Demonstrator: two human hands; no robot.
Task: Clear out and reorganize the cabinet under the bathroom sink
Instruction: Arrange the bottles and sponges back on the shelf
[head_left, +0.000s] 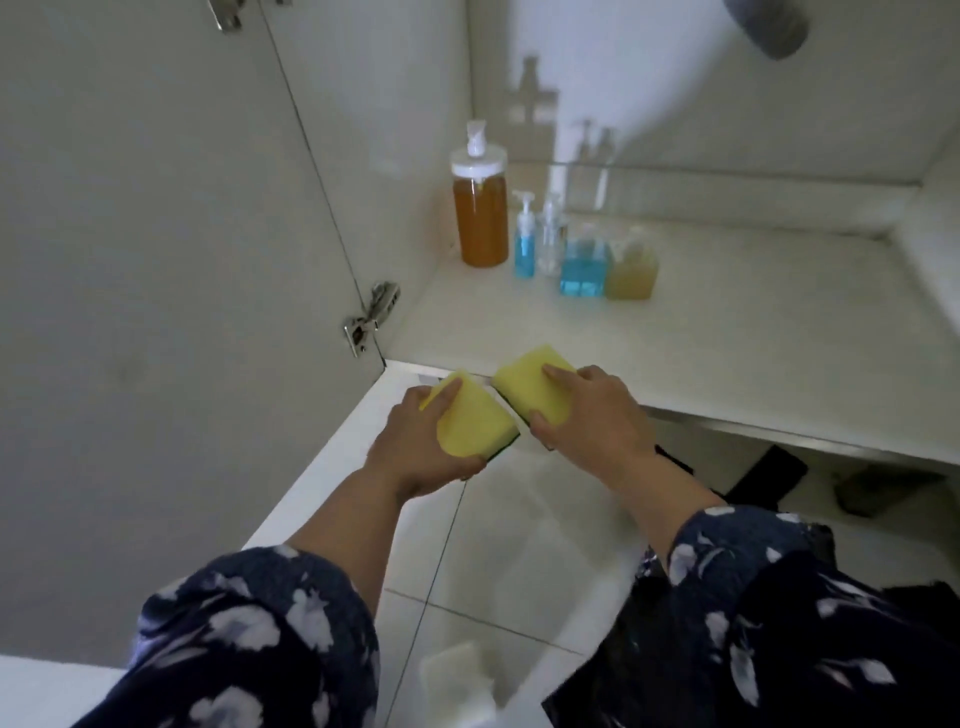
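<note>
My left hand (415, 447) grips a yellow sponge with a dark green underside (475, 421), held just in front of the cabinet's front edge. My right hand (587, 410) grips a second yellow sponge (530, 387), which overlaps the cabinet shelf (753, 332) at its front lip. The two sponges are side by side, nearly touching. At the back left of the shelf stand a tall amber pump bottle (479, 208), a small blue pump bottle (524, 239), a clear pump bottle (550, 234), a square blue bottle (584, 265) and a pale yellow bottle (631, 265).
The open cabinet door (156, 234) stands at the left, with a metal hinge (371, 317) at its lower edge. A grey pipe (769, 26) hangs at the top right. White floor tiles (519, 545) lie below. A white object (452, 670) lies blurred on the floor.
</note>
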